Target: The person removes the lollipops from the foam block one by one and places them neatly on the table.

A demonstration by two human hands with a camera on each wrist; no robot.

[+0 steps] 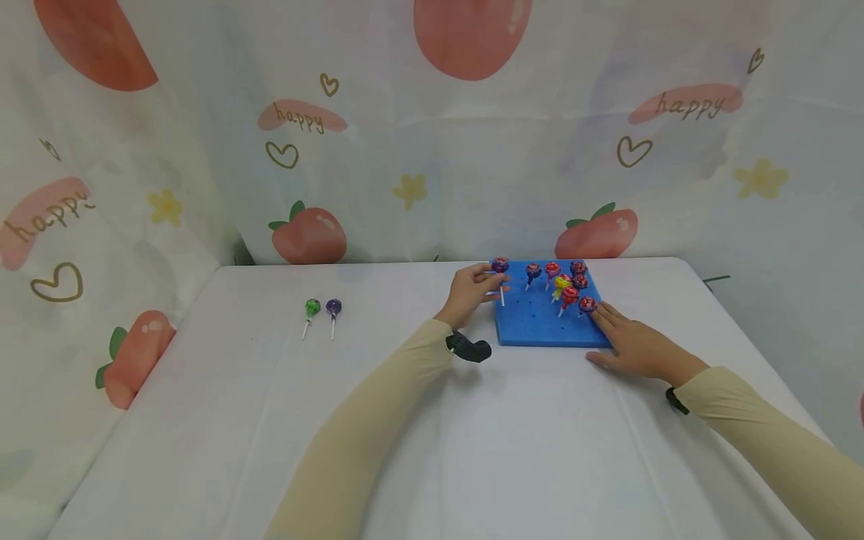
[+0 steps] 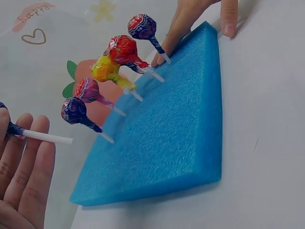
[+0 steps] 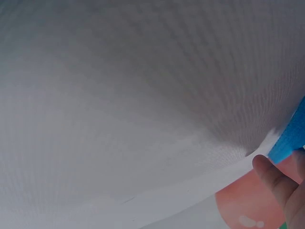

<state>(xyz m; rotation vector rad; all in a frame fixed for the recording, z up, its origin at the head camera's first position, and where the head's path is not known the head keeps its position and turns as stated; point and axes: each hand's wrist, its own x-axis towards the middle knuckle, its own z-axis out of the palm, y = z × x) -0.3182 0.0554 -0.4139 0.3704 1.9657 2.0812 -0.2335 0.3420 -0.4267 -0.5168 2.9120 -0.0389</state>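
A blue foam block (image 1: 526,322) lies on the table with several wrapped lollipops stuck upright in it. Among them are a yellow lollipop (image 2: 106,69), a pink one (image 2: 87,90) and a dark blue one (image 2: 74,111). My left hand (image 1: 471,291) pinches a purple-blue lollipop (image 1: 500,265) above the block's far left part; its white stick (image 2: 47,137) points down, its tip apart from the foam in the left wrist view. My right hand (image 1: 637,345) rests against the block's right edge, fingers extended, close to a red and dark lollipop (image 1: 587,304).
A green lollipop (image 1: 313,307) and a purple lollipop (image 1: 334,307) lie side by side on the left of the white-covered table (image 1: 223,360). Behind stands a printed curtain (image 1: 486,165) with fruit and hearts.
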